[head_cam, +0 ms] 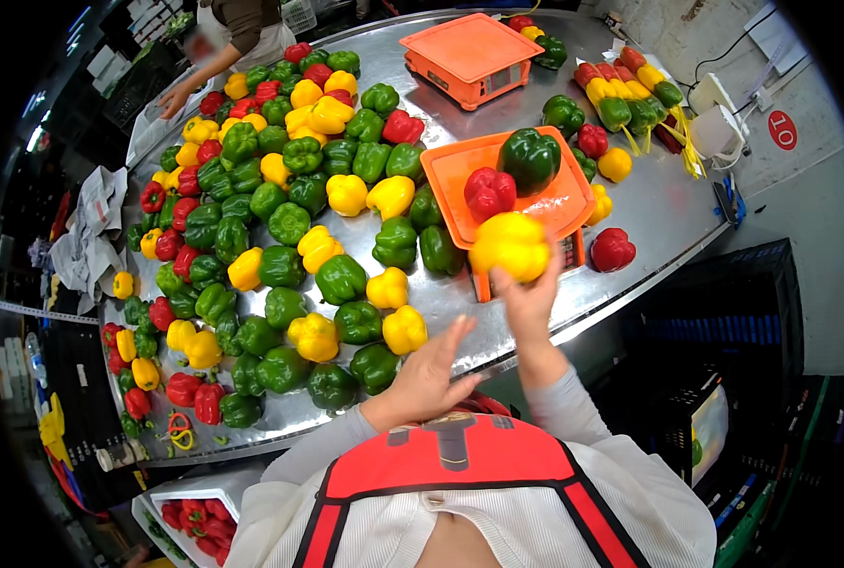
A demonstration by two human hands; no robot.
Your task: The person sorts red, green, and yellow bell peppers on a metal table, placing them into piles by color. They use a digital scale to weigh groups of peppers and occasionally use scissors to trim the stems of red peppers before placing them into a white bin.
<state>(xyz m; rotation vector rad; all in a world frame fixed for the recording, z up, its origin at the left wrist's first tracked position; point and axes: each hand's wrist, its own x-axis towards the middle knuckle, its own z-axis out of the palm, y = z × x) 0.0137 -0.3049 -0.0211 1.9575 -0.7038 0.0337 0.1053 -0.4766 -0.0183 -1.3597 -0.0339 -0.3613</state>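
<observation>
My right hand (pixel 533 295) holds a yellow bell pepper (pixel 511 246) over the near edge of an orange weighing scale's tray (pixel 567 202). On that tray lie a red bell pepper (pixel 490 194) and a dark green bell pepper (pixel 530 161). My left hand (pixel 429 373) hovers by the table's near edge, fingers apart and holding nothing. Close to its left are a yellow pepper (pixel 404 330) and a green pepper (pixel 374 367). Many loose green, yellow and red peppers spread over the left side of the metal table (pixel 457 323).
A second orange scale (pixel 472 53) stands farther back. Wrapped pepper packs (pixel 628 92) lie at the back right, and a red pepper (pixel 612 250) near the right edge. Scissors (pixel 180 430) lie front left. Another person's hand (pixel 175 99) is at the far left edge. Black crates (pixel 720 305) stand right.
</observation>
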